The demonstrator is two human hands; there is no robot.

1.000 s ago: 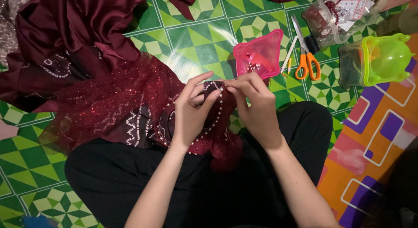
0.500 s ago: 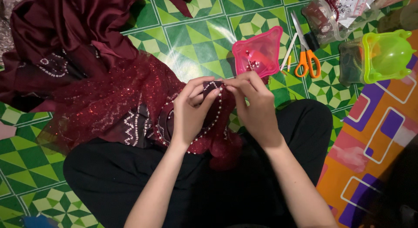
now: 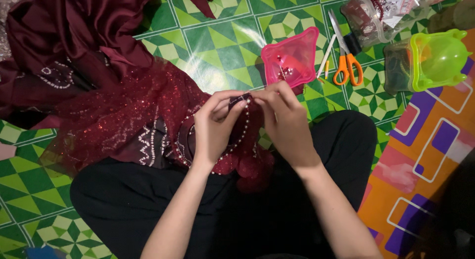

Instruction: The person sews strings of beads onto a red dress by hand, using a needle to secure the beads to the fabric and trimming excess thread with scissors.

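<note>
My left hand (image 3: 216,128) grips a fold of dark maroon cloth (image 3: 237,101) edged with a row of small white beads. My right hand (image 3: 283,120) pinches the same fold at its top, fingertips meeting those of the left; whether it holds a needle I cannot tell. The cloth runs left into red glittery netting (image 3: 123,110) and a heap of maroon satin (image 3: 74,36) lying over my lap and the floor. A pink plastic dish (image 3: 291,56) with beads and pins sits just beyond my hands.
Orange-handled scissors (image 3: 345,56) lie right of the pink dish. A clear container (image 3: 371,16) of beads stands at the top right, a lime-green container (image 3: 435,58) beside it. Green patterned flooring (image 3: 222,41) spreads around; an orange and purple mat (image 3: 425,150) lies on the right.
My two hands have drawn closer together at the top of the fold, and the right hand now covers more of the beaded edge. Nothing else has moved.
</note>
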